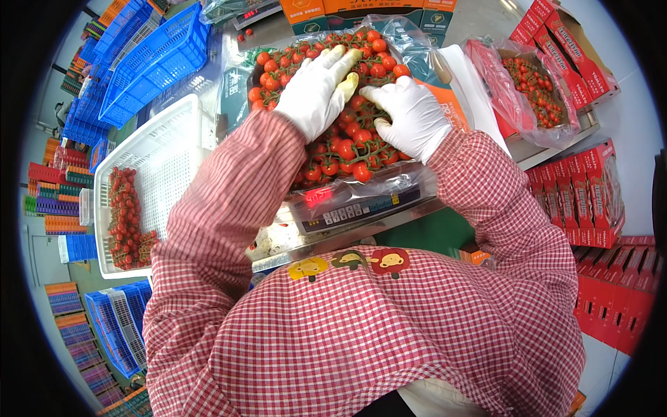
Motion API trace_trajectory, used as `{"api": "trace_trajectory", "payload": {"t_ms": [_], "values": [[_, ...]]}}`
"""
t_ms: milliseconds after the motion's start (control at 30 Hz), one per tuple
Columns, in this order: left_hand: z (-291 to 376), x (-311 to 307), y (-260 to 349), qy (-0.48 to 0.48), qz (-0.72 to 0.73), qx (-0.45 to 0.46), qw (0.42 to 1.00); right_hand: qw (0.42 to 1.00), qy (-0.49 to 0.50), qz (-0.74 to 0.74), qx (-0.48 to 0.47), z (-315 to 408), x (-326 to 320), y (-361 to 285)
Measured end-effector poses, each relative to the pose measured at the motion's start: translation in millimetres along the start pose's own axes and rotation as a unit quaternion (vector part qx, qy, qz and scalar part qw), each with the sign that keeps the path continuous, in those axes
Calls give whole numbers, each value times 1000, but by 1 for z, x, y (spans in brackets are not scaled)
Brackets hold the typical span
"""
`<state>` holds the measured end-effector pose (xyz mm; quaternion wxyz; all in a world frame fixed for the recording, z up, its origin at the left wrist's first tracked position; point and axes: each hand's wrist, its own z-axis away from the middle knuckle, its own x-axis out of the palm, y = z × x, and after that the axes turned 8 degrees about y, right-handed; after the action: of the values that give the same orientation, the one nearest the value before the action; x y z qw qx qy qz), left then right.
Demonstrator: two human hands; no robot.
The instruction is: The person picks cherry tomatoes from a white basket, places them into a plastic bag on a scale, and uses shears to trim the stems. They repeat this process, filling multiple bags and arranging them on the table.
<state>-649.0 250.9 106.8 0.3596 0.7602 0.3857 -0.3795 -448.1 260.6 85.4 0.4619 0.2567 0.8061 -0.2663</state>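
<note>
Red cherry tomatoes on green vines (346, 148) fill a carton lined with a clear plastic bag (404, 177). The carton rests on a digital scale (359, 207) with a lit red display and a keypad. My left hand (318, 91), in a white glove with yellowed fingertips, lies palm down across the tomatoes, its thumb apart from the fingers. On the right side of the heap is my right hand (414, 117), also gloved. Its index finger and thumb are spread and touch the tomatoes and stems. Both hands hide part of the fruit beneath them.
To the left stands a white perforated crate (169, 156) with vine tomatoes along one side. Blue crates (156, 68) are beyond it. A lined red carton of tomatoes (534, 91) sits at the right, above stacked red cartons (578, 198). Orange and green cartons (365, 10) stand behind.
</note>
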Motion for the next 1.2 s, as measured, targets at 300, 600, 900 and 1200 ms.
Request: {"api": "trace_trajectory", "payload": {"t_ms": [300,600,900,1200], "values": [[79,-4,50,-70,-100,-20,992,999,1,-35,30,-6,-1,3],[72,1,47,-141,-185,-6,973,996,-43,11,-78,-3,0,-3],[93,-35,30,86,-60,-23,994,935,223,-274,10,6,-45,21],[245,-82,-25,260,-52,-239,934,985,151,-79,-37,-1,-20,-43]]}}
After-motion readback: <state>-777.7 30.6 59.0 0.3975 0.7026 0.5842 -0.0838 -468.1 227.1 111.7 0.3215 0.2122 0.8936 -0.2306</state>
